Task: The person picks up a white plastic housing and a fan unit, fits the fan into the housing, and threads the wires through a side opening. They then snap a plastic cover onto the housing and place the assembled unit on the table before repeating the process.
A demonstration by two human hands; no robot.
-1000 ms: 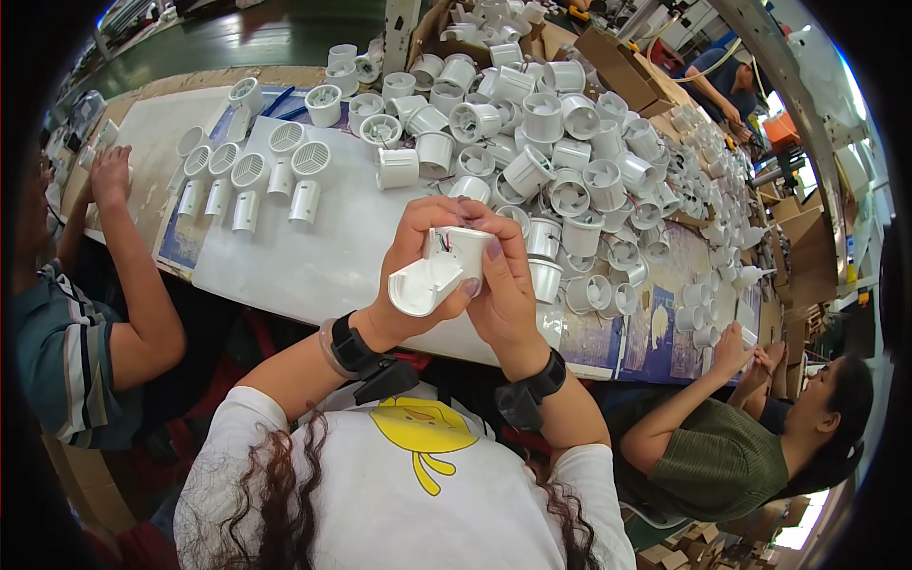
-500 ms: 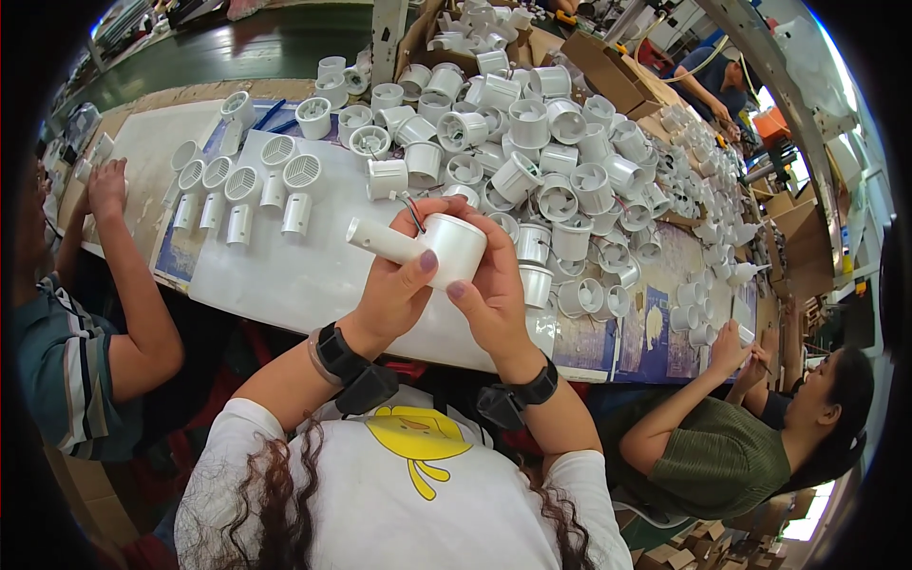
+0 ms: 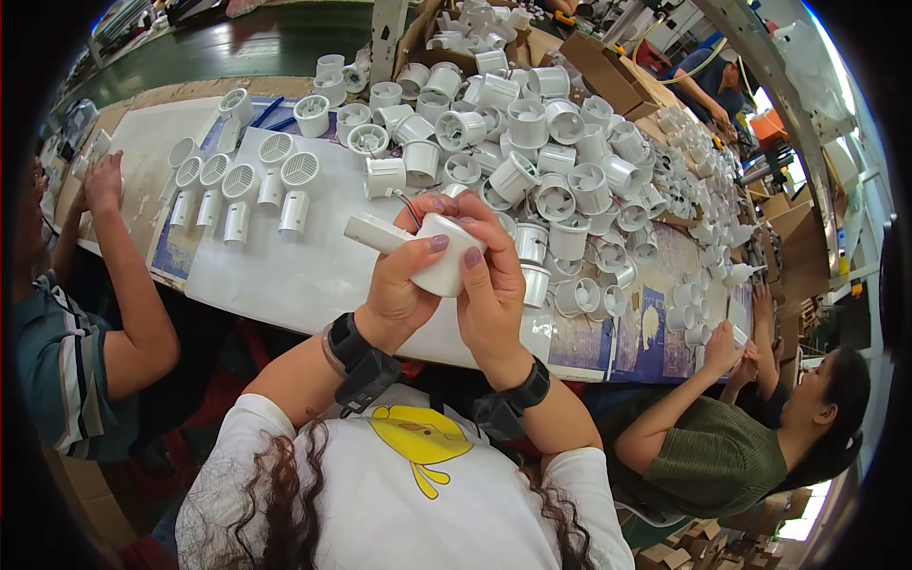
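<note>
Both my hands hold one white plastic fan housing [image 3: 441, 270], a short round cup with a tube-like handle [image 3: 373, 232] sticking out to the left. My left hand [image 3: 399, 280] wraps its left side, the thumb lying across the top near the handle. On the right side, my right hand [image 3: 492, 285] curls round the cup with its thumb pressed against the near wall. Thin dark and red wires [image 3: 408, 206] rise from the far side, by my fingertips. The cup's inside and its far side are hidden.
A large heap of white fan cups [image 3: 532, 142] lies beyond my hands. Several finished-looking handled units with slotted grilles [image 3: 239, 182] stand left on a white sheet [image 3: 313, 275]. A worker in green [image 3: 722, 437] sits right, another in a striped shirt [image 3: 90, 370] left.
The housing has tilted in my hands, so less of its side shows and the handle looks flatter. My right thumb has shifted up along the cup. Both hands still grip it.
</note>
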